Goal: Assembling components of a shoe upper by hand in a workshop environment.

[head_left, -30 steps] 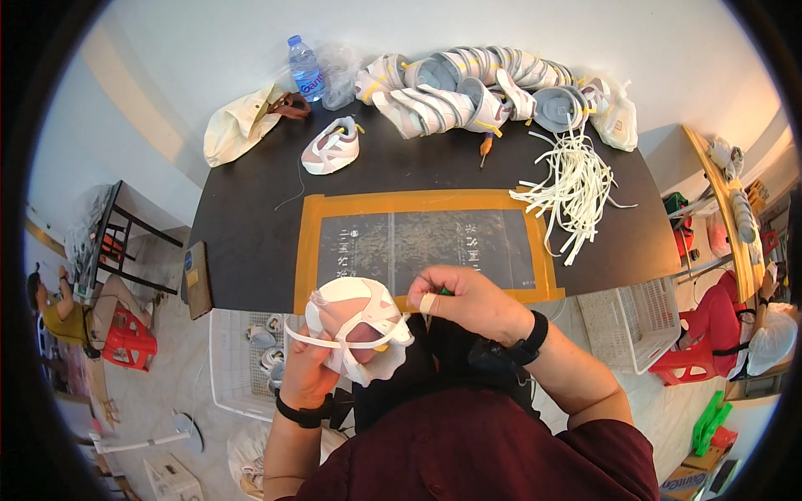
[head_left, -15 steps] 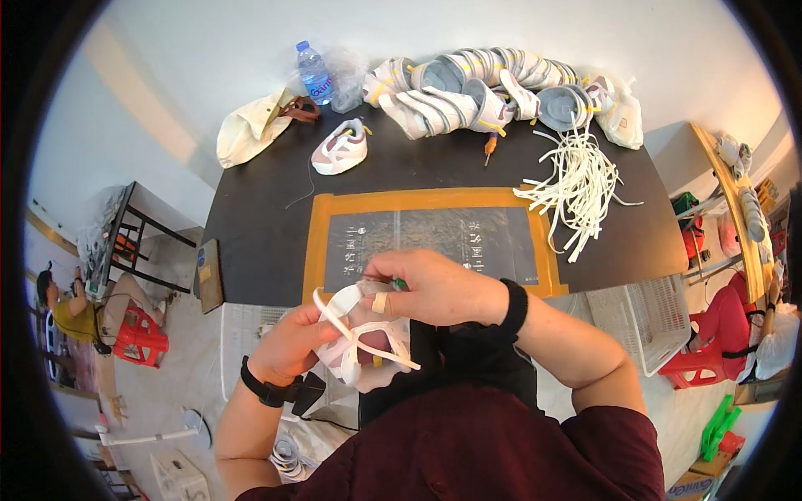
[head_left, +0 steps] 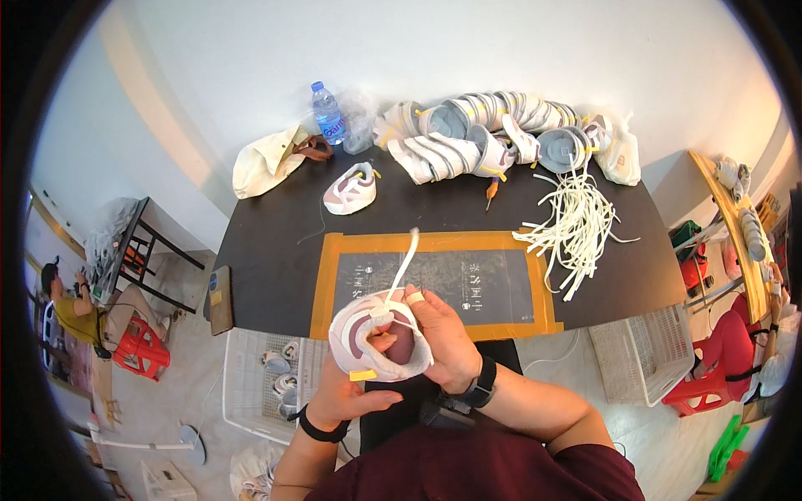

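In the head view, the left hand (head_left: 355, 399) cups a small white shoe (head_left: 376, 338) from below; the right hand (head_left: 447, 334) grips its side, a white lace (head_left: 404, 263) rising above the worktop (head_left: 267, 259). Beyond lie loose laces (head_left: 575, 230), stacked shoes (head_left: 484, 134) and a bottle (head_left: 328, 113).

Left hand (head_left: 355, 397) palm hidden under small shoe (head_left: 378, 334) — right hand (head_left: 443, 334) fingertips tucked inside its opening; person at far left of frame too small to tell.

The small white and pink shoe (head_left: 378, 338) is held above the near table edge with its opening turned toward the person, and one flat white lace (head_left: 404, 265) rises from its front, slightly curved.
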